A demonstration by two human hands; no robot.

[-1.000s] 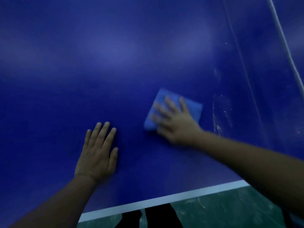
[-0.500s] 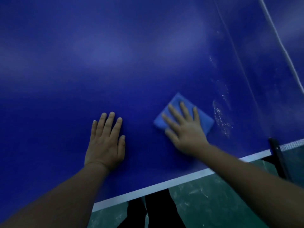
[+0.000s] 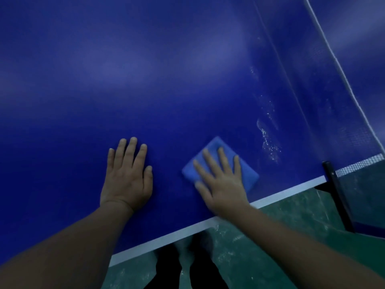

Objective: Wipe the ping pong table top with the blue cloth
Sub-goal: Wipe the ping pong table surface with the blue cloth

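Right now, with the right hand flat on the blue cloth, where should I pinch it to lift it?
Probably the far corner of the blue cloth, coming from above on the net side. The right hand covers the middle and near part, and the folded pad lies flat on the table top, so only that corner stands free.

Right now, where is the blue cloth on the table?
In the head view, the blue cloth lies under the right hand, near the table's white edge line, right of the left hand.

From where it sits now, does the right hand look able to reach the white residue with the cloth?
Probably yes. The right hand presses the cloth flat just short of the white residue, with only bare table between them.
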